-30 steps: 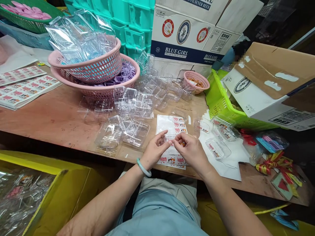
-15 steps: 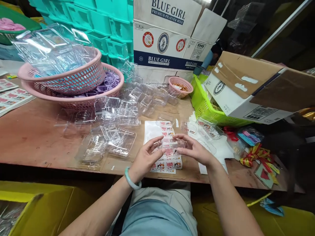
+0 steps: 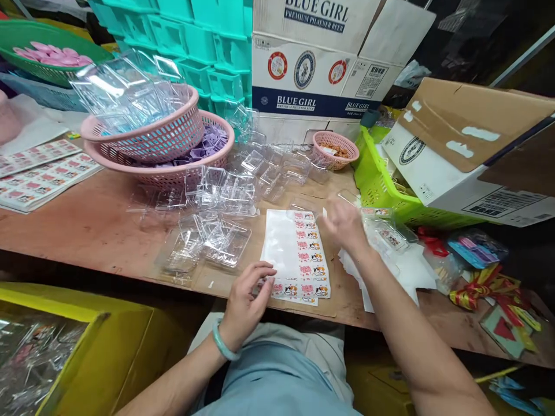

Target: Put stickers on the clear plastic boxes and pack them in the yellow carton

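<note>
My left hand (image 3: 251,292) rests at the lower left corner of a sticker sheet (image 3: 284,245), thumb and fingertips slightly apart with nothing visible between them. Along the right side and bottom of the sheet run pink-and-cat stickers; its left part is bare white. My right hand (image 3: 346,222) is above the table right of the sheet, fingers curled and smeared by motion, so what it holds cannot be made out. Close by it lie clear plastic boxes with stickers (image 3: 392,237) on white paper (image 3: 410,266). Clear plastic cases (image 3: 228,240) are heaped left of the sheet.
Pink baskets (image 3: 156,167) with clear cases and purple pieces stand back left, near more sticker sheets (image 3: 43,179). A small pink basket (image 3: 336,147), a lime basket (image 3: 381,179) and cardboard boxes (image 3: 303,104) stand behind. Ribbon bows (image 3: 489,294) lie right. Yellow bins flank my lap.
My hands held a clear plastic box together over the sheet; now they are apart. The right has moved right and away from me, the left slightly left and down. The view has shifted.
</note>
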Action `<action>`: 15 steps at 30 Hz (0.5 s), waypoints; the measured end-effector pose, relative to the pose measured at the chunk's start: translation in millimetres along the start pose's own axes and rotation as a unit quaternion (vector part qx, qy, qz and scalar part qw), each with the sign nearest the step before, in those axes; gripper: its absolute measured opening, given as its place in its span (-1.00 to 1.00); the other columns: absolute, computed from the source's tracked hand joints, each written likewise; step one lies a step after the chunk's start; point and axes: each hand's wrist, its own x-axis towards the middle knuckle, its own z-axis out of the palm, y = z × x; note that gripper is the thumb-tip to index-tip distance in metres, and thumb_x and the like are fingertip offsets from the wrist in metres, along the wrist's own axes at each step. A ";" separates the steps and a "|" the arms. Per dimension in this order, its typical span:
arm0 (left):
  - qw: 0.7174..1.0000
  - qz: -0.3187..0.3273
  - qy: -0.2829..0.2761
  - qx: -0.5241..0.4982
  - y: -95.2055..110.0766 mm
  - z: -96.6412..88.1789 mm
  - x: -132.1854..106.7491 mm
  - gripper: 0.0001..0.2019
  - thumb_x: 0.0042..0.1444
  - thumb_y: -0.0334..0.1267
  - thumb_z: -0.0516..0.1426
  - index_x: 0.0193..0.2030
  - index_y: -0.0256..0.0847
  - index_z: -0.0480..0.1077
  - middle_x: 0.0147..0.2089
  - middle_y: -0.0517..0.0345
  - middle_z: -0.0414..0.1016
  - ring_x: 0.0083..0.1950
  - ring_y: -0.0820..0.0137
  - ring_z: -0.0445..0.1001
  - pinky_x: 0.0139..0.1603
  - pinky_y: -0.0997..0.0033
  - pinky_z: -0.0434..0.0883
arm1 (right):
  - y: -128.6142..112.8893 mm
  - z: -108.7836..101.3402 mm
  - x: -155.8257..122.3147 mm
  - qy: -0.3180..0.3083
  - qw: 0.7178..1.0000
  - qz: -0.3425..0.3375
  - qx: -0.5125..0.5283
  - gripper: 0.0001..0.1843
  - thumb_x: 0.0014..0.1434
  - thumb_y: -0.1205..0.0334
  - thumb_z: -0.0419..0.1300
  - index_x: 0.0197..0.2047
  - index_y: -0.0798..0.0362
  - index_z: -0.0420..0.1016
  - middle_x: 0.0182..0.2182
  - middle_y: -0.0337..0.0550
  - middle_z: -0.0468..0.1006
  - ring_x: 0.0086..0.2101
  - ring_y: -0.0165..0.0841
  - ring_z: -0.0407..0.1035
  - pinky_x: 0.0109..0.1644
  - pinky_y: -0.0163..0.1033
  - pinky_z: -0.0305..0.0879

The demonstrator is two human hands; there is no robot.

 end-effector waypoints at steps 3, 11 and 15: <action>0.990 -0.120 -0.012 -0.068 -0.7 -10.5 -5.0 -0.80 0.21 -0.15 0.10 -0.15 -0.21 0.43 -0.16 0.02 0.47 -0.11 0.29 0.46 -0.05 0.29 0.41 | -53.4 7.8 -64.0 -0.123 0.984 -0.113 0.058 -0.26 0.00 -0.09 0.34 0.21 -0.01 0.32 0.16 -0.03 0.40 0.17 -0.12 0.26 0.26 0.00 0.22; 0.945 -0.247 -0.034 -0.212 1.6 -12.9 -6.1 -0.49 0.08 -0.07 0.21 0.14 -0.18 0.24 0.05 -0.01 0.39 -0.07 0.32 0.46 -0.08 0.27 0.48 | -84.9 23.7 -130.3 -0.084 0.986 -0.122 0.083 -0.31 0.17 0.09 0.25 0.31 0.06 0.18 0.23 0.13 0.31 0.26 -0.08 0.13 0.27 0.22 0.16; 0.980 -0.157 -0.011 -0.121 12.0 -10.7 -10.2 -0.68 0.10 -0.06 0.21 -0.08 -0.20 0.43 -0.10 0.05 0.44 -0.12 0.37 0.43 -0.09 0.38 0.41 | -71.4 25.4 -120.8 -0.053 0.992 -0.095 0.066 -0.60 0.23 0.27 0.16 0.14 0.07 0.41 0.11 0.12 0.45 0.17 -0.09 0.29 0.17 0.13 0.34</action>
